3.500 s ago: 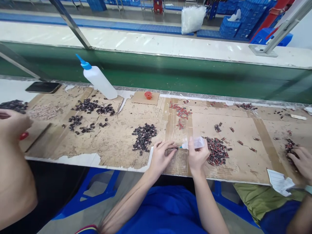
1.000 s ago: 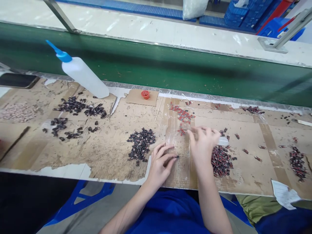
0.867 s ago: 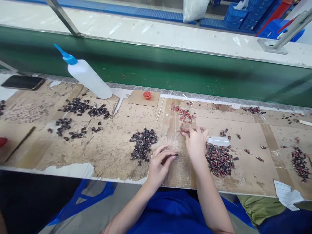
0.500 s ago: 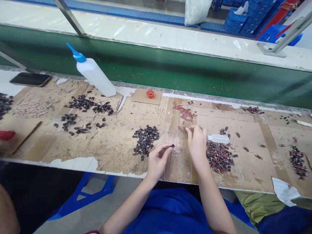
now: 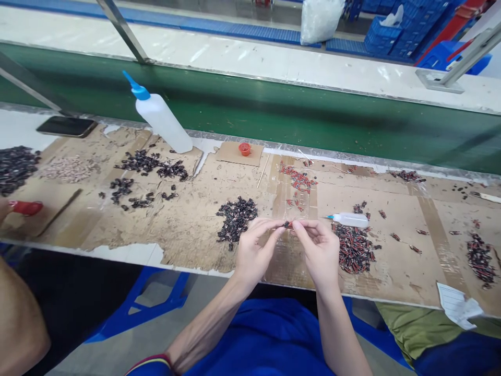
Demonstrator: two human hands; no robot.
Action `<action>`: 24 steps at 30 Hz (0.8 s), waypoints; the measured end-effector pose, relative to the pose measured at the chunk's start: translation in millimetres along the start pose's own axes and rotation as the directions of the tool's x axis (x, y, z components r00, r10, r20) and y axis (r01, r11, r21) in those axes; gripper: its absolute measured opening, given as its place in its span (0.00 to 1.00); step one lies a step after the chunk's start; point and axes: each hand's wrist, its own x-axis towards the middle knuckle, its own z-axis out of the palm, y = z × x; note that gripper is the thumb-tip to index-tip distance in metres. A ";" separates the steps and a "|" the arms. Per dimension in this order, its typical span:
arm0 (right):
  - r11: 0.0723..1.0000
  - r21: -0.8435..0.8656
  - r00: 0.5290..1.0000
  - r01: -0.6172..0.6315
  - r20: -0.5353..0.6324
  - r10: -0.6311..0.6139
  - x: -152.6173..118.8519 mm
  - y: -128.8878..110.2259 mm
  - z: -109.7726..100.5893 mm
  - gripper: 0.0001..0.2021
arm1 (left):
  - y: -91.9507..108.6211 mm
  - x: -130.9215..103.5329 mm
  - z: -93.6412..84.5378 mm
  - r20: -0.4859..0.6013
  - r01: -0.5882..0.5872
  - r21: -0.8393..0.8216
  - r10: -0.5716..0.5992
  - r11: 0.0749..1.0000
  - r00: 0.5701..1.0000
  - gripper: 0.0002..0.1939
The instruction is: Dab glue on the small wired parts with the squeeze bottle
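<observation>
My left hand (image 5: 256, 250) pinches a small black part (image 5: 286, 224) between thumb and fingertips. Meeting it from the right, my right hand (image 5: 319, 250) pinches a small red piece (image 5: 290, 224) against the black part. Just left of my hands lies a pile of black parts (image 5: 237, 219). Beyond the fingers is a scatter of red pieces (image 5: 299, 180). Close to the right wrist are a heap of red-and-black parts (image 5: 354, 250) and a small clear bottle with a blue tip (image 5: 351, 220).
A white squeeze bottle (image 5: 164, 122) leans at the back, near a red cup (image 5: 245, 150) on cardboard. A phone (image 5: 66, 126) lies far left. At the left edge another person's hand (image 5: 3, 209) is by a red object (image 5: 26, 208). A paper slip (image 5: 457, 305) hangs over the front edge.
My right hand has come back from the red pieces toward my left hand, with a red piece now in its fingers. The two hands' fingertips have met at the black part.
</observation>
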 end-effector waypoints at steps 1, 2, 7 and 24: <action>1.000 -0.004 1.000 0.000 -0.006 0.000 -0.7 0.4 -0.1 0.13 | 0.7 -0.8 -0.2 0.003 -0.014 0.004 0.014 1.000 1.000 0.05; 1.000 -0.006 1.000 0.000 -0.009 0.000 -1.4 0.7 -0.1 0.12 | 1.3 -1.6 -0.4 0.006 -0.026 0.008 0.026 1.000 1.000 0.05; 1.000 0.027 1.000 0.007 -0.029 -0.006 -7.5 3.7 0.9 0.09 | 3.1 -2.2 -1.7 0.009 -0.028 0.003 0.027 1.000 1.000 0.05; 1.000 0.015 1.000 -0.012 0.019 0.012 -12.3 5.8 -14.0 0.10 | 10.3 5.5 -0.8 0.165 0.163 -0.035 -0.155 0.986 0.974 0.05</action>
